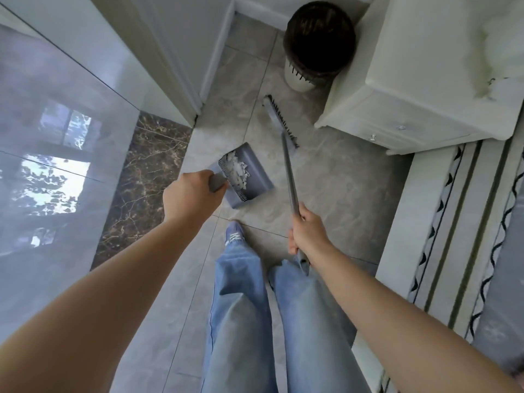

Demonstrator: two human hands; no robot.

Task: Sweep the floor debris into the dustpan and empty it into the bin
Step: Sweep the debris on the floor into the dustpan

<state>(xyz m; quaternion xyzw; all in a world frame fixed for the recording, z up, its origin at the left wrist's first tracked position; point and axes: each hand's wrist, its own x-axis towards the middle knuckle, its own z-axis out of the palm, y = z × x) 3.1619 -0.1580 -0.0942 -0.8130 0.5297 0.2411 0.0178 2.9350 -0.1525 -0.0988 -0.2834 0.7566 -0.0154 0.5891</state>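
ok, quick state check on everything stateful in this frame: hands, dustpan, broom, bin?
left hand: grips the dustpan handle
right hand: grips the broom handle
dustpan: held, loaded with white scraps, not yet emptied
broom: head near the floor, beside the bin
bin: upright, open-topped, dark liner; contents cannot be told

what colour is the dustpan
Grey-blue, holding white debris; the dustpan shows best in the head view.
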